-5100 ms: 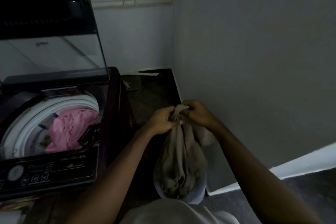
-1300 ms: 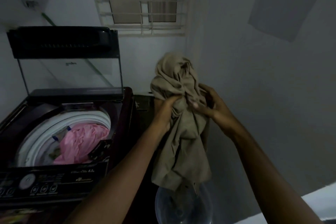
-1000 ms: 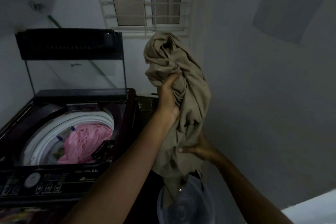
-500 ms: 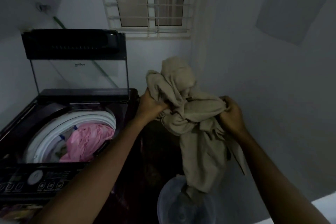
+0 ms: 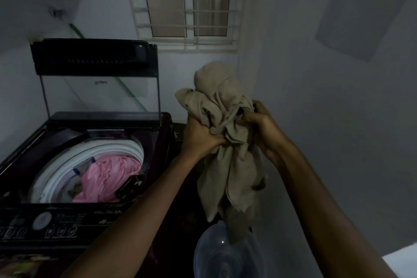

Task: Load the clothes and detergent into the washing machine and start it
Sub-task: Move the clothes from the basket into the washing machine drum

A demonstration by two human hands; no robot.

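A beige garment (image 5: 225, 142) hangs bunched between both hands, to the right of the washing machine. My left hand (image 5: 198, 135) grips its left side and my right hand (image 5: 262, 128) grips its right side, both at mid-height. The cloth's lower end dangles over a pale plastic tub (image 5: 216, 255) on the floor. The dark top-loading washing machine (image 5: 158, 142) stands at the left with its glass lid (image 5: 99, 88) raised. Pink clothes (image 5: 110, 176) lie in its white-rimmed drum. No detergent is in view.
The machine's control panel (image 5: 45, 221) with a round dial and buttons faces me at the lower left. A barred window (image 5: 187, 2) is in the back wall. A plain wall runs close along the right side. A dark narrow gap lies between machine and wall.
I have lifted the beige garment out of the tub to chest height. In the last half second my hands moved closer together, bunching the cloth tighter.
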